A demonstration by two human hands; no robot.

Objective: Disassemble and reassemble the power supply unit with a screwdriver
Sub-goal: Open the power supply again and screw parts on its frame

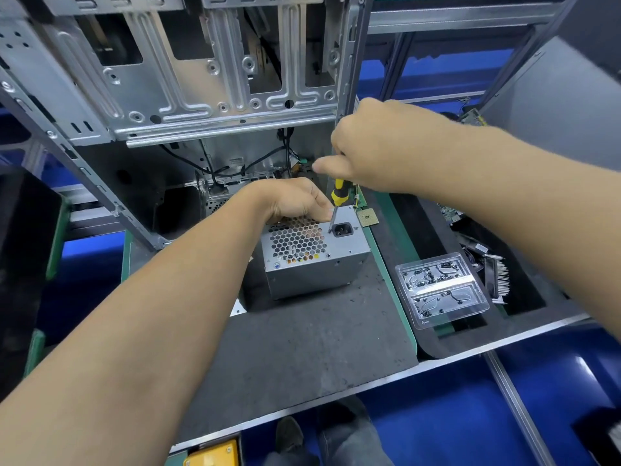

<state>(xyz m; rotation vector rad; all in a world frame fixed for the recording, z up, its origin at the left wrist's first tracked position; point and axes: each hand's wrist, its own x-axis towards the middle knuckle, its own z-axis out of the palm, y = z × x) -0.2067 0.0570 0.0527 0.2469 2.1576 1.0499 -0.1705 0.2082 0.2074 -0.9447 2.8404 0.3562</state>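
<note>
- Fingers first: the right hand (373, 146) has its fingers curled tight round the handle of the yellow-and-black screwdriver (337, 196), thumb sticking out to the left. The left hand (295, 201) has its fingers curled over the top back edge of the power supply unit (312, 253), gripping it.
- The screwdriver stands nearly upright, tip down on the PSU's face right next to the black power socket (343, 229), just right of the honeycomb vent.
- The PSU itself sits on the dark grey mat (302, 348) on the worktop, vent side facing the camera.
- Right behind it there's an open bare-metal computer case (188, 82) with black cables hanging inside.
- Just right of the PSU, a small square chip (367, 218) lies on the green edge.
- Further right, a clear plastic tray (440, 289) with small metal bits in it, and something finned beside that. Can't tell exactly what.
</note>
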